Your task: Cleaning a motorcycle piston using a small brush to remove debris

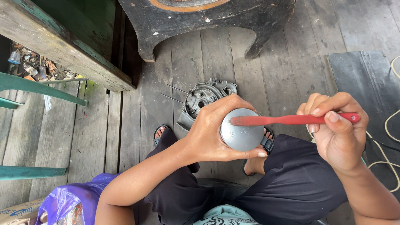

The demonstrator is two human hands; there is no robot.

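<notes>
Head view, looking down past my knees. My left hand is wrapped around one round grey metal part, fingers curled over its upper edge and thumb hooked under its lower edge, so the flat circular face points up at me. My right hand is closed in a pinch on the handle of one red toothbrush, thumb on top near the handle's end, fingers folded beneath. The brush lies nearly level, and its head end rests across the upper portion of the grey face, touching it. The bristles are not visible from here.

The part is held in the air above my lap, between my two knees, not on the floor.

Counts on the plank floor: one grey engine casing lies just beyond my left hand, partly hidden by it, near the foot of one dark wooden stool at the top edge. Two thin metal rods lie just left of the casing. Two sandalled feet show, one left of my wrist, one under the part. One black mat covers the floor's right edge, with pale cord looped on it. One purple plastic bag sits at the lower left corner. Green painted rails cross the left edge.
</notes>
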